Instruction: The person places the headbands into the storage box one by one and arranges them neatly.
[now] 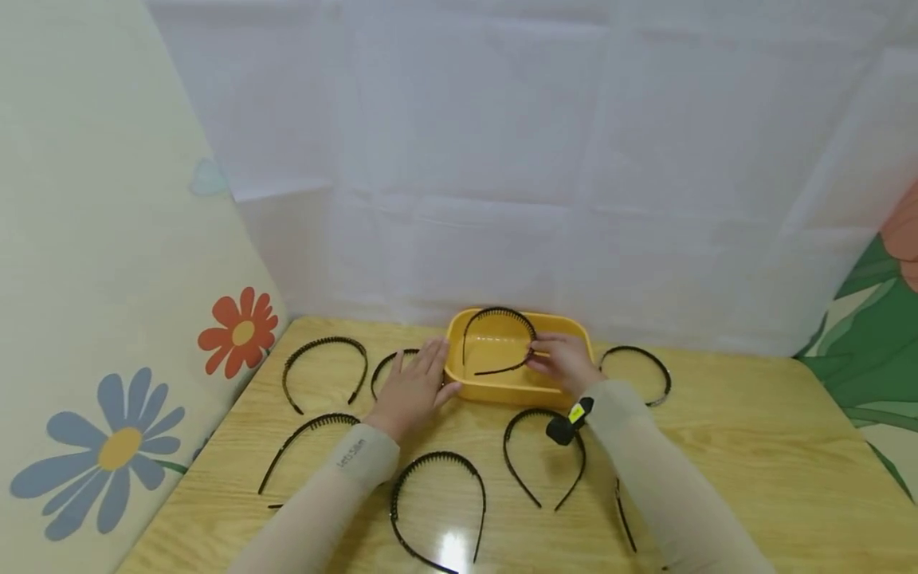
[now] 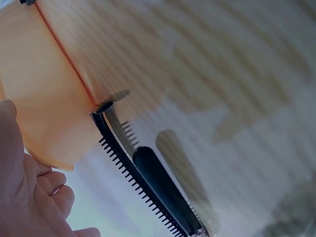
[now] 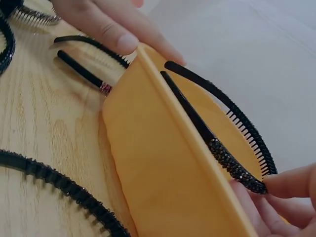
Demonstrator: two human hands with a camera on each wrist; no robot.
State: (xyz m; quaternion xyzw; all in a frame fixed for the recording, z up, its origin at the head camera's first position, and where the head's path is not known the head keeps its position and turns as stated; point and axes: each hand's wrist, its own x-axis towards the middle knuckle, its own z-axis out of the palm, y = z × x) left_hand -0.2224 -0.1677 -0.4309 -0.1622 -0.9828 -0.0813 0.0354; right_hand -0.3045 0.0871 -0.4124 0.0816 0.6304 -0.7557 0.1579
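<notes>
A yellow plastic basket (image 1: 523,395) stands at the back of the wooden table. My left hand (image 1: 410,392) lies against its left end, fingers stretched along the side and thumb near the front corner. With thumb and fingers, my right hand (image 1: 562,360) pinches a black toothed headband (image 1: 500,311) at its right side, over the basket's opening. Dark glittery stones cover part of this headband (image 3: 229,160) in the right wrist view. Another black headband (image 1: 387,360) lies left of the basket, partly hidden by my left hand; its teeth (image 2: 126,160) show in the left wrist view.
More black headbands lie around: one (image 1: 324,341) at left, one (image 1: 290,438) below it, one (image 1: 439,456) in front, one (image 1: 508,446) before the basket, one (image 1: 663,367) at right. A white sheet (image 1: 466,199) hangs behind the table (image 1: 753,446).
</notes>
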